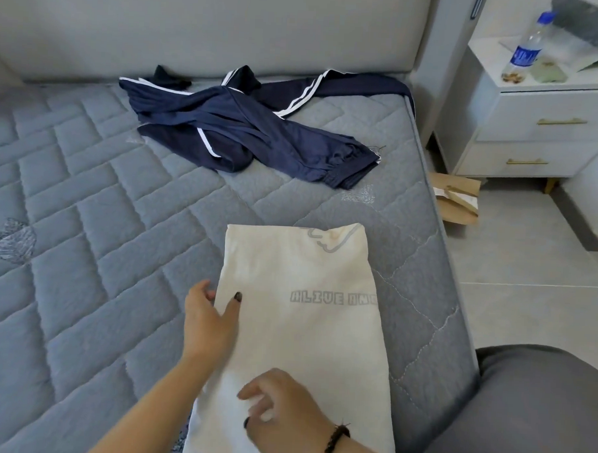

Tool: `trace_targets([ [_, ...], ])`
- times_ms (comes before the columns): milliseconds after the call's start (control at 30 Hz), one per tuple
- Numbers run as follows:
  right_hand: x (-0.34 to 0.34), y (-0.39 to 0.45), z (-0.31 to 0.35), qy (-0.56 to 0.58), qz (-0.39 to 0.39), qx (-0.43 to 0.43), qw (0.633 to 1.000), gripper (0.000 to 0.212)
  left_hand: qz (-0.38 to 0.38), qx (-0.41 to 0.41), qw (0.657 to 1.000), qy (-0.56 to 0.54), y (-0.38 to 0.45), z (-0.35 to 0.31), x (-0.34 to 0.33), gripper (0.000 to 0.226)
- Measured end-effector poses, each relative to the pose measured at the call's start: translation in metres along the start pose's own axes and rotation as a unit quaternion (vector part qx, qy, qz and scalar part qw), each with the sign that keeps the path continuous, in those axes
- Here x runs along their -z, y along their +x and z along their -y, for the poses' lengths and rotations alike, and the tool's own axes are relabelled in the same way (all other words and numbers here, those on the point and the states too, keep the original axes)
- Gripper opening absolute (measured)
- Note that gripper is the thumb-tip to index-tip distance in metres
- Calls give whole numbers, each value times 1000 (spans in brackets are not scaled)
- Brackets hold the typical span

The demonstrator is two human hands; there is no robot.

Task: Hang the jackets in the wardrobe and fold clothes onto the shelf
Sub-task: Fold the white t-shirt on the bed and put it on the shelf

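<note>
A cream-white shirt (307, 329) with grey lettering lies folded into a long rectangle on the near right part of the bed. My left hand (209, 320) holds its left edge, thumb on top of the cloth and fingers at the edge beside it. My right hand (282, 410), with a dark braided band on the wrist, rests on the shirt's near end with its fingers loosely bent. Dark navy track clothes with white stripes (247, 128) lie crumpled near the headboard.
The grey quilted mattress (85, 217) spreads to the left. A white nightstand (541, 127) with a water bottle (528, 48) stands beyond the bed's right edge. Brown paper packaging (458, 199) lies on the tiled floor. My grey-clad knee (539, 408) is at the lower right.
</note>
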State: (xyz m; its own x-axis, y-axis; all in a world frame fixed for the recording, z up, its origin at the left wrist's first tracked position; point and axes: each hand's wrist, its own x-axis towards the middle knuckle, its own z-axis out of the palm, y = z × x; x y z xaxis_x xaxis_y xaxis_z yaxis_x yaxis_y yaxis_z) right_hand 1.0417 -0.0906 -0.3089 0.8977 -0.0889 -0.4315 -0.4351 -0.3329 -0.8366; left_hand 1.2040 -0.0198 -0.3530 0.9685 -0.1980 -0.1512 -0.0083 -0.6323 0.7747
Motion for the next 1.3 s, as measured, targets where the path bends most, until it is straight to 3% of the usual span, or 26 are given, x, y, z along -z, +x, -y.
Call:
trace_targets([
  [167,37,-34,-51,-101,-272,-84,953,36,-17,-20,999,30,-77,29,8,30],
  [267,42,-42,-60,-128,-342,-172,915,52,-53,-37,992,104,-109,33,4,38],
  [367,40,-51,-71,-67,-352,-237,903,58,-48,-17,991,122,-125,31,5,36],
  [467,43,-61,-81,53,-321,-233,917,44,-11,24,992,120,-133,29,11,17],
  [600,50,-79,-87,167,-243,-235,926,25,38,31,991,123,-147,34,20,11],
  [667,53,-90,-88,238,-212,-215,923,32,45,30,994,93,-154,39,24,11],
  [700,53,-96,-89,250,-200,-197,927,46,47,31,996,66,-157,43,25,12],
  [800,47,-109,-90,92,-163,-124,974,94,43,37,998,-3,-163,48,29,12],
  [867,38,-114,-89,-42,-160,-83,983,100,38,49,998,-33,-163,49,31,12],
  [967,31,-117,-87,-171,-203,-75,961,78,50,67,995,-46,-162,48,33,13],
  [1033,33,-117,-82,-234,-271,-77,930,48,60,72,994,-49,-160,47,33,13],
  [1100,33,-120,-76,-297,-283,-59,910,27,62,71,994,-52,-160,48,33,15],
  [1200,29,-118,-78,-385,-219,-52,895,32,63,77,993,-68,-156,52,33,16],
  [1300,33,-118,-79,-393,-172,-136,893,32,73,86,989,-96,-152,56,34,16],
])
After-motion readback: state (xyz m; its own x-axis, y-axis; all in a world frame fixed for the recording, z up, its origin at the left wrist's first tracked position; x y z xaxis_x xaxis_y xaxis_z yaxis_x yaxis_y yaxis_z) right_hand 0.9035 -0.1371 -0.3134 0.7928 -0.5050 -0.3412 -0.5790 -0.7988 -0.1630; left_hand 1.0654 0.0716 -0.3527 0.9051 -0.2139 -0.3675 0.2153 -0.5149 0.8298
